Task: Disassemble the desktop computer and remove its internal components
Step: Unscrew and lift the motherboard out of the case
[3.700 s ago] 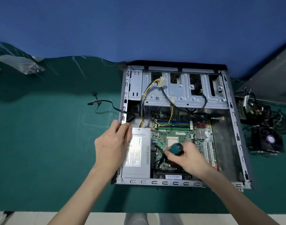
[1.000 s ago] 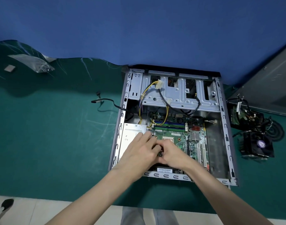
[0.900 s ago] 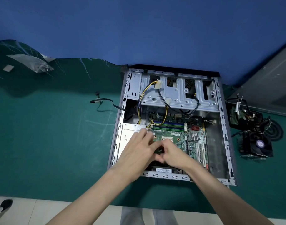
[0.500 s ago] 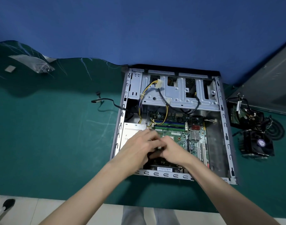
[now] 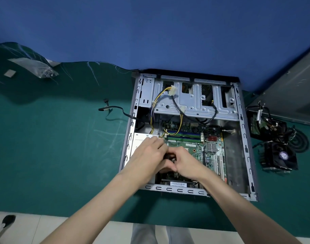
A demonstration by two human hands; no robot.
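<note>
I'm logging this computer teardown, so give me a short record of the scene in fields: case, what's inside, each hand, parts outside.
Case: computer case, open, lying flat on the green mat
Inside: circuit board, power supply at its left, yellow and black cables
Hands: left hand and right hand meet over the board's middle; whatever they hold is hidden
Outside: cooling fan right of the case; black cable trailing over its left wall
</note>
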